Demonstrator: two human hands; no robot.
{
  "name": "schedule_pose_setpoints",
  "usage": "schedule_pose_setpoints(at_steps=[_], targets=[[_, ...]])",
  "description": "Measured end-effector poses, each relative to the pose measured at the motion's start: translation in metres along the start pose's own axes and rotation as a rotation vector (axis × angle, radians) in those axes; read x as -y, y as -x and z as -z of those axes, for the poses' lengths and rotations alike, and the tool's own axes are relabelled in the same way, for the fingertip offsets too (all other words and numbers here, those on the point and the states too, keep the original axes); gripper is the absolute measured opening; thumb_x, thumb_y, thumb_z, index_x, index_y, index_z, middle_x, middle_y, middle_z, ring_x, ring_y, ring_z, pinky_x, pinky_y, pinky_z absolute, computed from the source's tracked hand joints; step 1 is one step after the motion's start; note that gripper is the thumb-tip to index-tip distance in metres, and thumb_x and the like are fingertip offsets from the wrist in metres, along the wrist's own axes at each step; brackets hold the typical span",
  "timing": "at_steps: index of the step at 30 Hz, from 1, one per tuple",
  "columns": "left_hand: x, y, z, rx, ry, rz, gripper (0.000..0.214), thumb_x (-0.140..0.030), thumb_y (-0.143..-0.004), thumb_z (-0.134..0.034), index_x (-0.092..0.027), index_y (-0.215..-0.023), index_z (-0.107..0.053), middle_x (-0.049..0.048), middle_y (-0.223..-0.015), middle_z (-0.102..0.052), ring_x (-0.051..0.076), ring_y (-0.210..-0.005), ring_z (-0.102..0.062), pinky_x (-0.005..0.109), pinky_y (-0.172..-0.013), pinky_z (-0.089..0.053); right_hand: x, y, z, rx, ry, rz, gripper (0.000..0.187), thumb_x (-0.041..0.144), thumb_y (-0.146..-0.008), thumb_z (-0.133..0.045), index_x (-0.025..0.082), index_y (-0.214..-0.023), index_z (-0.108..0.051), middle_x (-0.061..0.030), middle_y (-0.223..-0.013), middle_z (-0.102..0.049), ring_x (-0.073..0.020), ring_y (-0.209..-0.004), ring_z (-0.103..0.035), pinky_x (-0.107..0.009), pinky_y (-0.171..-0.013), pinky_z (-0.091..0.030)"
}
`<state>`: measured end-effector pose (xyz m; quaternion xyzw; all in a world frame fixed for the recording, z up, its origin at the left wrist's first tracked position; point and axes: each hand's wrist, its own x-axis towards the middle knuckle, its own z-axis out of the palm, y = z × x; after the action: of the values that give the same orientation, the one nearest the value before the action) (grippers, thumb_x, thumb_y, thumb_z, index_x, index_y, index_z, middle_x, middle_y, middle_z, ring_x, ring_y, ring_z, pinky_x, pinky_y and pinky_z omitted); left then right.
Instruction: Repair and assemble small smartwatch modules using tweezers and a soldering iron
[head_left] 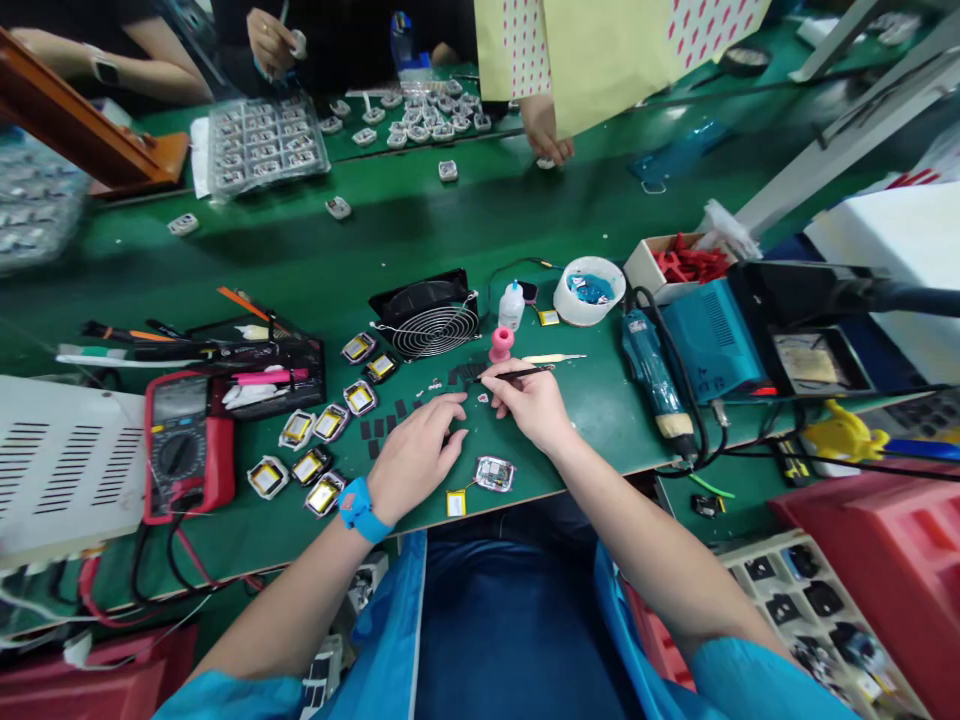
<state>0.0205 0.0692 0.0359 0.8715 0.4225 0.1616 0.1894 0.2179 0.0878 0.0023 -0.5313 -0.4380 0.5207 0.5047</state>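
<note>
Tweezers (pixel 517 374): dark and slim, pinched in your right hand (pixel 534 402), the tool running from the grip out to your right, roughly level with the bench (pixel 600 420). The grip end sits between thumb and forefinger at the top of the hand; I cannot tell where the tip meets the work. Right grip: clenched on the tweezers.

Left hand (pixel 416 455): flat, palm down, fingers spread on the green mat, just left of the right hand. It presses on or beside the small black pads (pixel 379 428) scattered there; nothing is visibly grasped, the grip released. A blue wristband (pixel 358 508) sits on that wrist.

Near the hands: a small clear-cased module (pixel 495 473) with a yellow cell (pixel 455 502) lies at the bench edge, below both hands. A pink spool (pixel 501 343) stands just beyond the right hand. A row of yellow-faced modules (pixel 315 450) runs to the left, and a red multimeter (pixel 184 445) lies further left. A small fan (pixel 431 318) stands behind.
</note>
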Motion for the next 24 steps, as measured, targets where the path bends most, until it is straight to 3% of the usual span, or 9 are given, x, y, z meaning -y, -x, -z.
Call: schedule_pose_setpoints(at_steps=[6,9,11,15,19,24], targets=[[0.001,-0.007,-0.004,0.017,-0.107,-0.072,0.013,-0.016,-0.096,-0.051,-0.021,-0.107,-0.054,0.0126,-0.135,-0.068,0.025,-0.11,-0.07,0.042,-0.094,-0.058,0.003,0.002,-0.007,-0.014,0.041,0.034,0.029,0.049,-0.082,-0.071,0.02,-0.083,-0.07,0.0035,-0.059,-0.06,-0.0109,-0.045,-0.054,-0.023,-0.041,-0.044],[-0.003,-0.004,-0.004,0.018,-0.116,-0.055,0.013,-0.017,-0.098,-0.051,-0.02,-0.11,-0.055,0.0122,-0.137,-0.067,0.025,-0.107,-0.069,0.042,-0.093,-0.057,0.006,0.012,-0.001,-0.066,0.099,0.089,0.028,0.049,-0.089,-0.063,0.022,-0.088,-0.066,0.0014,-0.068,-0.062,-0.0126,-0.051,-0.057,-0.025,-0.047,-0.046],[-0.007,0.003,-0.004,-0.008,-0.078,-0.029,0.012,-0.019,-0.1,-0.051,-0.021,-0.111,-0.056,0.011,-0.133,-0.068,0.022,-0.099,-0.07,0.04,-0.089,-0.057,0.008,0.021,0.011,-0.066,0.26,0.173,0.029,0.048,-0.097,-0.053,0.023,-0.084,-0.059,0.0005,-0.068,-0.061,-0.0143,-0.055,-0.057,-0.027,-0.053,-0.045],[-0.014,0.025,-0.006,-0.067,0.037,0.011,0.01,-0.029,-0.102,-0.055,-0.021,-0.1,-0.061,0.0054,-0.101,-0.067,0.02,-0.088,-0.066,0.033,-0.079,-0.054,0.012,0.038,0.043,0.085,0.792,0.3,0.041,0.045,-0.107,-0.035,0.024,-0.074,-0.048,-0.0031,-0.068,-0.062,-0.0196,-0.061,-0.058,-0.031,-0.061,-0.038],[-0.017,0.047,-0.014,-0.021,0.095,0.008,0.017,-0.037,-0.097,-0.068,-0.021,-0.095,-0.063,0.003,-0.092,-0.062,0.02,-0.086,-0.059,0.033,-0.078,-0.05,0.017,0.049,0.065,0.177,1.264,0.286,0.036,0.041,-0.106,-0.044,0.023,-0.076,-0.054,-0.0066,-0.071,-0.065,-0.0224,-0.065,-0.058,-0.033,-0.06,-0.031],[-0.021,0.055,-0.022,-0.005,0.035,0.035,0.009,-0.03,-0.097,-0.068,-0.021,-0.097,-0.065,0.0025,-0.093,-0.062,0.021,-0.087,-0.055,0.035,-0.077,-0.046,0.025,0.065,0.061,0.079,1.398,0.496,0.034,0.046,-0.102,-0.054,0.02,-0.081,-0.06,-0.0111,-0.081,-0.064,-0.0263,-0.077,-0.056,-0.036,-0.067,-0.039]])
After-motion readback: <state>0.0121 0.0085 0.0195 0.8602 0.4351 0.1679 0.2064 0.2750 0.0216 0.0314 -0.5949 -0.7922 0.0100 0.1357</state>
